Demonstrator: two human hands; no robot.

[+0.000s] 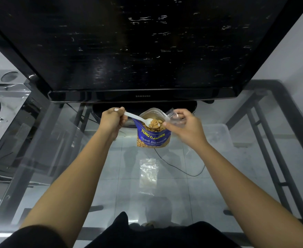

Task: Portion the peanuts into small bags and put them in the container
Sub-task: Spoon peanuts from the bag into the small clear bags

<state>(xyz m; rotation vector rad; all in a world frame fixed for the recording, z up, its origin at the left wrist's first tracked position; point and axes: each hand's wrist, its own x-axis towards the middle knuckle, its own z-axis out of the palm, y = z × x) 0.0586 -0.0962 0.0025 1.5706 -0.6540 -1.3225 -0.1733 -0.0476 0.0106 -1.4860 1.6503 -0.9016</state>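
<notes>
White plastic spoon [138, 117], gripped by the left hand [111, 120], holds peanuts [155, 122] at the open mouth of a blue foil pouch [153, 138]. The right hand [186, 127] pinches a small clear plastic bag [174, 116] beside it.

One wide-angle camera rode on the person's head, facing forward and steeply downward along both outstretched bare forearms. The left hand [111, 120] and right hand [184, 127] sat mid-frame, fairly near the lens. The clear glass tabletop [218, 185] spread close beneath the view, and the large black flat-screen television [138, 42] loomed across the top, its edges splayed by the lens.
</notes>
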